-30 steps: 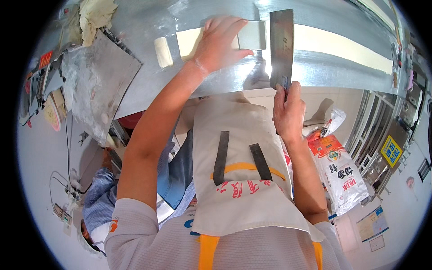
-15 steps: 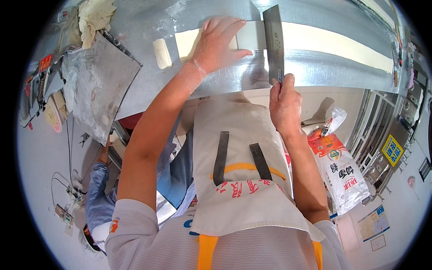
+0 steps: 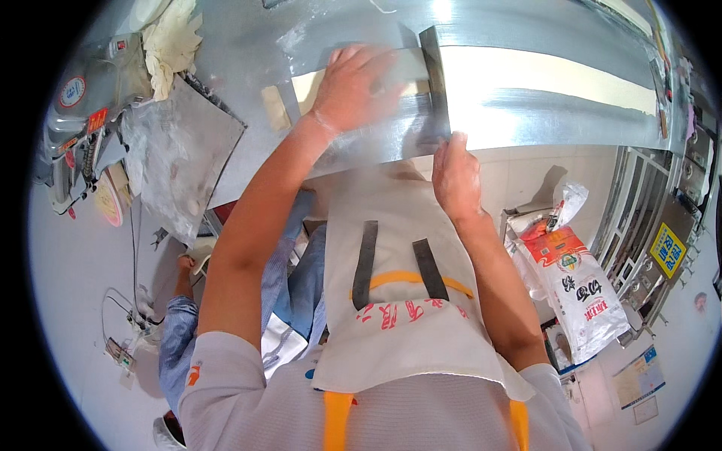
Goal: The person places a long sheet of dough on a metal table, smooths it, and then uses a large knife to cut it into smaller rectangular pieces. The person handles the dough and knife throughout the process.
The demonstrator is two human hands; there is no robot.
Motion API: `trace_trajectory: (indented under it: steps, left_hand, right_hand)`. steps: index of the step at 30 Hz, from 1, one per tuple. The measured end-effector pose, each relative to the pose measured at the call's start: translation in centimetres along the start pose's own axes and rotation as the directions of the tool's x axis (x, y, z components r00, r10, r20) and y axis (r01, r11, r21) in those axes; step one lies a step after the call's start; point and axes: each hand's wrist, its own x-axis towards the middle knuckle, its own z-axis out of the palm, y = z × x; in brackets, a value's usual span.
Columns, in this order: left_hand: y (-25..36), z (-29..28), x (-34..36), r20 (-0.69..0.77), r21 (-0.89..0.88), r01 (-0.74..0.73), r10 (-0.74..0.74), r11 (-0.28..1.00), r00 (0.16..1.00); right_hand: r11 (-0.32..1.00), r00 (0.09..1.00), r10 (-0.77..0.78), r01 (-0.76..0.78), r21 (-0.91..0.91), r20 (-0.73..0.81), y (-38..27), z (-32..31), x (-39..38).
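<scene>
My left hand (image 3: 353,86), slightly blurred, lies with fingers spread over a pale dough strip (image 3: 307,94) and a flat metal bar (image 3: 410,64) on the steel table (image 3: 263,165). My right hand (image 3: 455,177) is closed on the handle of a large cleaver (image 3: 438,83), whose blade stands nearly edge-on across the bar's right part. A long sheet of dough (image 3: 541,75) stretches rightward from the blade. A small dough piece (image 3: 276,107) lies left of my left hand.
Left are a machine (image 3: 83,90), pale dough scraps (image 3: 169,45) and a floury metal sheet (image 3: 177,143). Below right are a white-and-red sack (image 3: 575,293) and metal racks (image 3: 628,210). Another person's arm in a blue sleeve (image 3: 180,338) shows at lower left.
The cleaver has moved left and turned from broad side to nearly edge-on. My left hand sits slightly lower and further left, and the whole view has shifted a little.
</scene>
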Motion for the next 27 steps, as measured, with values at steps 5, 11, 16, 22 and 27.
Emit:
trace_trajectory:
  steps: [5, 11, 16, 22, 27]
  left_hand:
    - [-2.4, -1.2, 3.6, -0.193, -0.272, 0.342, -0.399, 0.899, 0.896]
    - [0.6, 1.1, 7.0, 0.248, -0.526, 0.500, -0.439, 0.688, 0.864]
    - [2.9, 4.7, 7.3, 0.238, -0.366, 0.409, -0.341, 0.836, 0.910]
    - [3.5, 5.8, 4.4, 0.028, -0.088, 0.132, -0.130, 0.987, 0.991]
    - [3.1, 6.6, 3.4, 0.007, -0.077, 0.061, -0.061, 0.995, 0.998]
  right_hand:
    - [0.945, 0.963, -0.032, 0.116, 0.305, -0.269, -1.0, -2.1, -1.9]
    - [0.919, 0.962, 0.082, 0.029, 0.392, -0.262, 0.4, -3.8, -3.0]
    - [0.928, 0.960, 0.102, 0.003, 0.374, -0.262, 1.0, -4.8, -4.7]
    - [0.920, 0.960, 0.125, -0.017, 0.393, -0.251, 3.3, -4.2, -4.9]
    - [0.920, 0.974, 0.060, 0.031, 0.390, -0.219, 6.0, -3.9, -4.6]
